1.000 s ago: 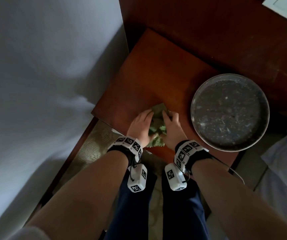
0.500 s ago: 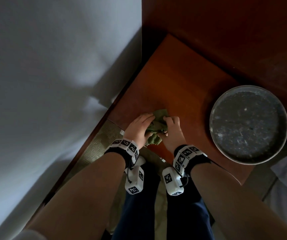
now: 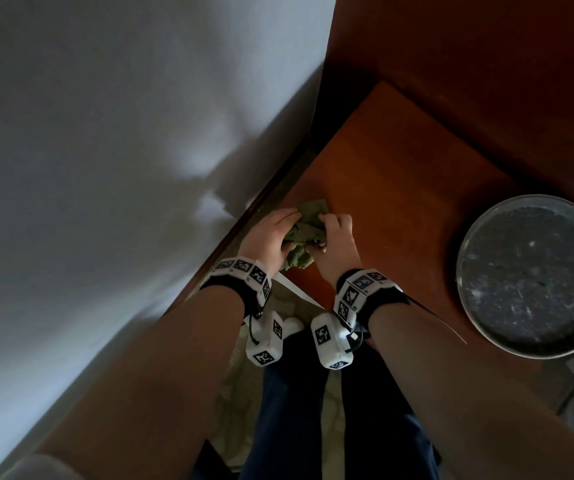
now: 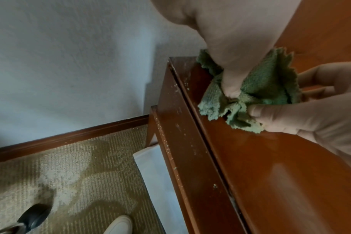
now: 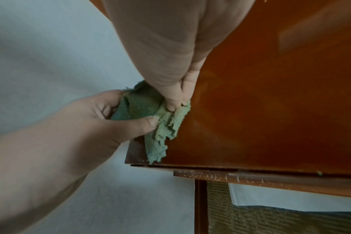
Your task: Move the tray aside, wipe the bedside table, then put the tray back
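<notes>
While both hands work at the near left corner of the bedside table (image 3: pixel 399 209), a crumpled green cloth (image 3: pixel 304 233) sits bunched between them on the wood. The left hand (image 3: pixel 268 237) curls its fingers over the far side of the cloth and pins a fold with its thumb (image 5: pixel 144 125). The right hand (image 3: pixel 335 244) pinches the cloth's other side between thumb and bent fingers, its fingertips (image 5: pixel 175 101) pressing the fabric down onto the tabletop (both wrists wear bands with black-and-white square markers). A ragged edge of the cloth hangs toward the table's front edge, close to the corner by the wall (image 3: pixel 105 168).

Well apart from the hands, a round grey tray (image 3: pixel 534 275) rests on the right side of the same tabletop, its rim reaching past the near right edge. Pale specks dot the dark front rail (image 4: pixel 182 142) below the tabletop. Under the table lies patterned beige carpet (image 4: pixel 70 174), with a white sheet of something (image 4: pixel 154 174) lying flat beside the table leg and a white shoe tip (image 4: pixel 118 224) nearby. A dark wooden panel (image 3: pixel 469 64) rises behind the table.
</notes>
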A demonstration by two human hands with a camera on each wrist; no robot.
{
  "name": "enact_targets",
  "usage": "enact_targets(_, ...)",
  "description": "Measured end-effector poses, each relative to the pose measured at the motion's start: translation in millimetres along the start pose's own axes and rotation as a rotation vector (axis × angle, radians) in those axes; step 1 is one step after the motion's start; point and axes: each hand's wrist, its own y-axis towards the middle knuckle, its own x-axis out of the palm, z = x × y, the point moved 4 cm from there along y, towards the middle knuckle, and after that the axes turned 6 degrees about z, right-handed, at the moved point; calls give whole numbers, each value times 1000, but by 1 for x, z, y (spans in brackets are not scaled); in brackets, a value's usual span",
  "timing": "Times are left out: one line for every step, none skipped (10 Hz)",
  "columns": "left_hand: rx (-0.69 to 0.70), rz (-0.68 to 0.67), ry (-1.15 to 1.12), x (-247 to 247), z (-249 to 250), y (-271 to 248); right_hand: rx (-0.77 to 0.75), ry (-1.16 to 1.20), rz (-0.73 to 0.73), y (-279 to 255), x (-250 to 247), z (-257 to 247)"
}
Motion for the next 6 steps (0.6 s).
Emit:
enact_targets(-16,15,3,-2,0,0,5,-4,-4,2,0,-4)
enact_targets(-31,7,2,-3,3,0,4,-10,-17,2,-1,-4)
enact_targets(-44,-36,69,-4,7,0,0,-8,-48,0,-4,-5)
enact_targets(-56,-62,136,-6,11,-2,3,-12,-58,-3,-10,-4)
enact_targets(-87,-45,138,-16,22,-12,-19,-2,-53,-13,-21,-6)
enact_targets(-109,-17,144,-22,30,-22,-10,12,-43,-22,-31,-2)
